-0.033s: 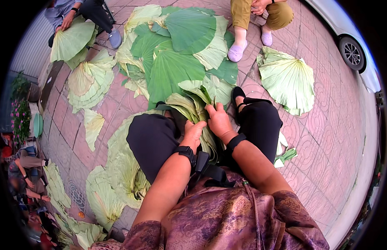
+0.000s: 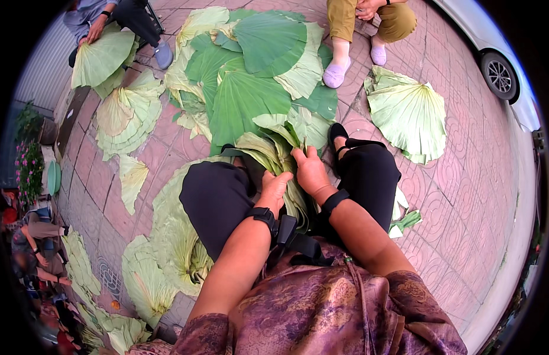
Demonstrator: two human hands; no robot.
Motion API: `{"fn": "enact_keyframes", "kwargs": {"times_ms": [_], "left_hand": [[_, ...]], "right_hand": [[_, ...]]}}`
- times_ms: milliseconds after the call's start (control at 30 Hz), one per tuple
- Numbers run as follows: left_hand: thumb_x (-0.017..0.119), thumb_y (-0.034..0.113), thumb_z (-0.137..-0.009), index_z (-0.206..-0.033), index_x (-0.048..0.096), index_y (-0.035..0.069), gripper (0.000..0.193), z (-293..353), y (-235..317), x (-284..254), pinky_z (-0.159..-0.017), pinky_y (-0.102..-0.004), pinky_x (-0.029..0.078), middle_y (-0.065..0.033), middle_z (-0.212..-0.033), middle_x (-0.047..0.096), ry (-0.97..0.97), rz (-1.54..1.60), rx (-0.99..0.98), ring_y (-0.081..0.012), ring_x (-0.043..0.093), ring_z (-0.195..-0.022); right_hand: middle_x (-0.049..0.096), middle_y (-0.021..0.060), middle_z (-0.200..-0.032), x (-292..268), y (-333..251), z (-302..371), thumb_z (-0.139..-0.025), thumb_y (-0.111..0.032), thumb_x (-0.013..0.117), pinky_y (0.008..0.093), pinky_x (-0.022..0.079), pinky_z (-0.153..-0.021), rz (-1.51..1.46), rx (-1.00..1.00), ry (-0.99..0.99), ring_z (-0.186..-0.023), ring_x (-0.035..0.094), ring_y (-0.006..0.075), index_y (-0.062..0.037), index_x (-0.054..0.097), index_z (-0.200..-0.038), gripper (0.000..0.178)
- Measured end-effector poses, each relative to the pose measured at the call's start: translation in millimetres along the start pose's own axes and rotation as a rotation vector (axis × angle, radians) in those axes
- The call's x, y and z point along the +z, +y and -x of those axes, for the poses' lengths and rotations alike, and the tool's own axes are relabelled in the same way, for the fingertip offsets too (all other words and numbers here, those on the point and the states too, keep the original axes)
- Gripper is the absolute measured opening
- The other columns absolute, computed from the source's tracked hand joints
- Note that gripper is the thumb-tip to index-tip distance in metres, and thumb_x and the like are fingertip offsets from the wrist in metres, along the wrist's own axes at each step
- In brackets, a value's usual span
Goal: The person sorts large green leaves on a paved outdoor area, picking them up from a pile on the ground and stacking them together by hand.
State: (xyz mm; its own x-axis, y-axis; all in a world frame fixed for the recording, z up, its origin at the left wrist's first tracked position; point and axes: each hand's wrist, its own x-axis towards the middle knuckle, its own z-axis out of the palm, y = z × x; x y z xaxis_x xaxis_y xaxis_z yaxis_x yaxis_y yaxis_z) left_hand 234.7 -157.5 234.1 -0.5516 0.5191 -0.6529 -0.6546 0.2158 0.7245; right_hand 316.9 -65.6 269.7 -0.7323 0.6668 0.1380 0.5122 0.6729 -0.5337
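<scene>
Between my knees, a bundle of gathered lotus leaves (image 2: pixel 261 148) is gripped by both hands. My left hand (image 2: pixel 275 189) is closed around its lower left side. Just to the right and slightly higher, my right hand (image 2: pixel 311 173) pinches the bundle, with leaf tips sticking up past its fingers. The lower leaves hang down between my forearms. Beyond the bundle lies a large heap of green lotus leaves (image 2: pixel 249 97), partly hidden by it. Beside my left leg is a pile of pale lotus leaves (image 2: pixel 174 236).
Pale leaf stacks lie at the left (image 2: pixel 129 115) and right (image 2: pixel 407 115) on the paving (image 2: pixel 457 219). One person (image 2: pixel 97 26) at the far left holds leaves; another (image 2: pixel 369 15) sits opposite. A silver car (image 2: pixel 493 35) stands far right. More people (image 2: pixel 41 248) sit at the left.
</scene>
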Motion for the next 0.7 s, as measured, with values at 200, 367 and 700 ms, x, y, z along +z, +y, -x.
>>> {"fn": "enact_keyframes", "kwargs": {"times_ms": [200,367,700], "left_hand": [[0.065,0.003,-0.074,-0.111,0.049,-0.001,0.041,-3.4,-1.6,-2.7,-0.073,-0.0434,0.052,-0.0136,-0.101,0.059,0.005,0.059,-0.001,-0.0276,0.061,-0.088],[0.064,0.019,-0.083,-0.113,0.051,0.001,0.037,-8.5,-3.8,-4.0,-0.077,-0.0413,0.051,-0.0122,-0.105,0.060,-0.016,0.146,-0.017,-0.0258,0.060,-0.091],[0.052,0.026,-0.093,-0.116,0.050,0.001,0.034,-15.8,-10.5,-10.7,-0.080,-0.0417,0.050,-0.0125,-0.108,0.057,-0.007,0.195,-0.050,-0.0256,0.057,-0.095]], "right_hand": [[0.052,0.0199,-0.095,-7.4,-0.7,1.0,-0.072,-0.006,0.061,0.0468,0.051,-0.065,0.005,0.068,-0.049,-0.073,0.060,0.0406,-0.0184,0.060,-0.103,0.033],[0.053,0.0210,-0.098,-5.8,5.0,2.0,-0.073,-0.006,0.060,0.0466,0.050,-0.069,-0.142,-0.064,-0.044,-0.075,0.059,0.0411,-0.0157,0.065,-0.090,0.020],[0.051,0.0204,-0.096,-16.7,-3.1,-0.1,-0.068,-0.033,0.076,0.0419,0.051,-0.072,-0.277,0.068,-0.163,-0.076,0.060,0.0376,-0.0085,0.064,-0.091,0.036]]}}
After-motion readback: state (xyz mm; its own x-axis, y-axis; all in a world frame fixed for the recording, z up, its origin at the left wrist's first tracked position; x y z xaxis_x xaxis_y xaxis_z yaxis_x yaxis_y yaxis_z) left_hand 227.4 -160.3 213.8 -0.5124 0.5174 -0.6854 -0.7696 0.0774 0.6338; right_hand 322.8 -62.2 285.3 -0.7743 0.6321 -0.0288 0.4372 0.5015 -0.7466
